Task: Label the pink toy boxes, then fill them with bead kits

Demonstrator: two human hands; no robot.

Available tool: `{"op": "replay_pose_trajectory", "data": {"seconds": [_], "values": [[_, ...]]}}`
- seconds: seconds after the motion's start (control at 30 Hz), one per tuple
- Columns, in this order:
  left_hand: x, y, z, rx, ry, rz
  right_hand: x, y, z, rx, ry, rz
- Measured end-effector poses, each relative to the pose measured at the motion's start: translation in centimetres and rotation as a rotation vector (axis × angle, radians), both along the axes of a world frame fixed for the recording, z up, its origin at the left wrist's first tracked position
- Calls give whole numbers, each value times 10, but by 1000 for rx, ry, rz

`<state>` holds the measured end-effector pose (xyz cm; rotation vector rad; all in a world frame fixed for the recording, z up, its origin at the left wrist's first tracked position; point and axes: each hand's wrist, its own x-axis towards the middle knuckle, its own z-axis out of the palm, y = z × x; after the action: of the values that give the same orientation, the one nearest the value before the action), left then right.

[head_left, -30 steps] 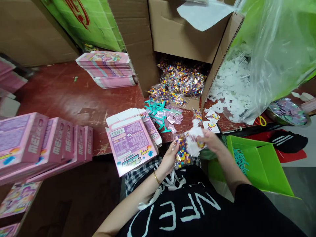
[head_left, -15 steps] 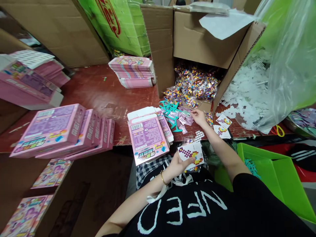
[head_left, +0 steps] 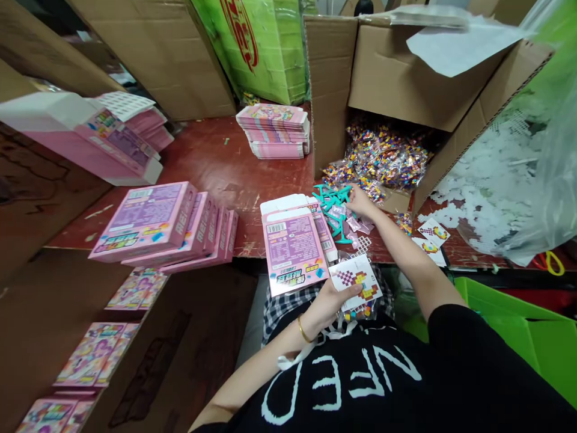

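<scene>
My left hand [head_left: 328, 305] is closed on a white picture card [head_left: 356, 279] with a coloured pixel pattern. A clear bag of colourful beads [head_left: 360, 313] and a white grid board [head_left: 363, 243] stick out from behind the card. On the table edge, my right hand [head_left: 360, 202] has its fingers closed at the end of a teal T-shaped plastic tool [head_left: 345, 191], among a heap of such tools. Small pink packets [head_left: 356, 224] lie just below that hand. Left of the heap are flat pink boxes [head_left: 295, 252] with an open flap, overhanging the edge.
A cardboard box [head_left: 331, 90] holds many bead bags [head_left: 387, 156]. White grid pieces [head_left: 487, 186] lie at right, near two picture cards [head_left: 433, 231]. Filled pink boxes [head_left: 144, 216] stand at left, a stack of flat boxes [head_left: 274, 132] behind. A green bin [head_left: 509, 319] stands lower right.
My right hand has moved from the pink packets to the teal tools. My left hand still holds the card, bag and grid board. The view has swung left.
</scene>
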<state>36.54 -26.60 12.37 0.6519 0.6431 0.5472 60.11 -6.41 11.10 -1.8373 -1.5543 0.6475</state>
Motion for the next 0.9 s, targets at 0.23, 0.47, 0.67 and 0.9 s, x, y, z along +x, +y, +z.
{"op": "replay_pose_trajectory", "data": {"seconds": [0.23, 0.47, 0.67, 0.9], "values": [[21, 1, -20, 29, 17, -24, 22, -141, 59, -58, 787, 127], [23, 6, -17, 146, -88, 4, -24, -207, 46, -114, 673, 95], [17, 1, -15, 222, -40, 28, -42, -216, 33, 193, 319, -89], [5, 1, 20, 645, 67, 42, -57, -211, 63, -15, 820, 183]]}}
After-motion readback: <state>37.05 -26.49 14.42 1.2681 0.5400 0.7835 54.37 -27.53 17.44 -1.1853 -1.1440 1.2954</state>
